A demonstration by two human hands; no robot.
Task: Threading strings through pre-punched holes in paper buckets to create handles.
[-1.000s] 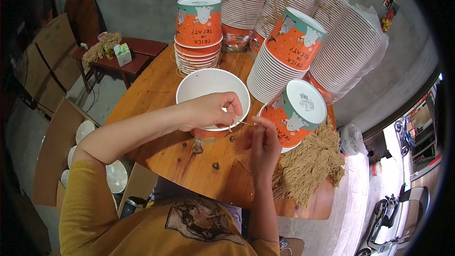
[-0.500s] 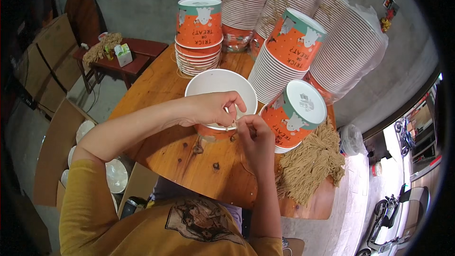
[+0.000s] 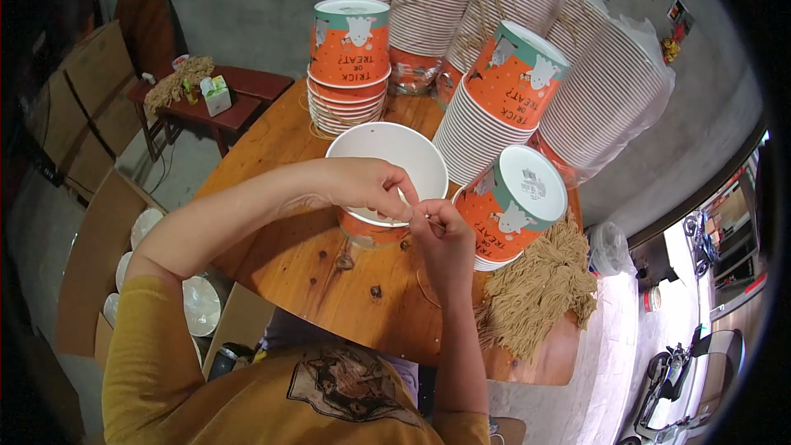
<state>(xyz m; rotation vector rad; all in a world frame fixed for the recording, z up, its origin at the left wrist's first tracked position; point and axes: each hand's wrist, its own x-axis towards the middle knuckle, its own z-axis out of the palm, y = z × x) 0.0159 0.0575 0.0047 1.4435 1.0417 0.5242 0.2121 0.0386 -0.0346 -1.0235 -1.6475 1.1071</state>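
Observation:
An orange paper bucket (image 3: 391, 148) with a white inside stands upright on the wooden table in front of me. At its near right rim both my hands meet, fingertips almost touching. My left hand (image 3: 371, 184) reaches across the bucket's mouth, its thumb and fingers pinched together on a thin cord. Just outside the rim, my right hand (image 3: 445, 235) is closed in a pinch on the same tan cord (image 3: 423, 284), which hangs in a loose curve below it. The fingers mostly hide the cord's end and the hole in the rim, if any.
Upturned buckets stand stacked at the back left (image 3: 350, 45), back right (image 3: 515, 74) and right (image 3: 511, 202). Tall wrapped stacks (image 3: 610, 74) rise behind. A bundle of tan cords (image 3: 540, 288) lies at the table's right. An open carton (image 3: 99, 255) with white buckets sits at lower left.
My left fingers have drawn in and down toward the right hand, closing in a tighter pinch at the rim. The whole view has shifted slightly; the buckets stay where they were.

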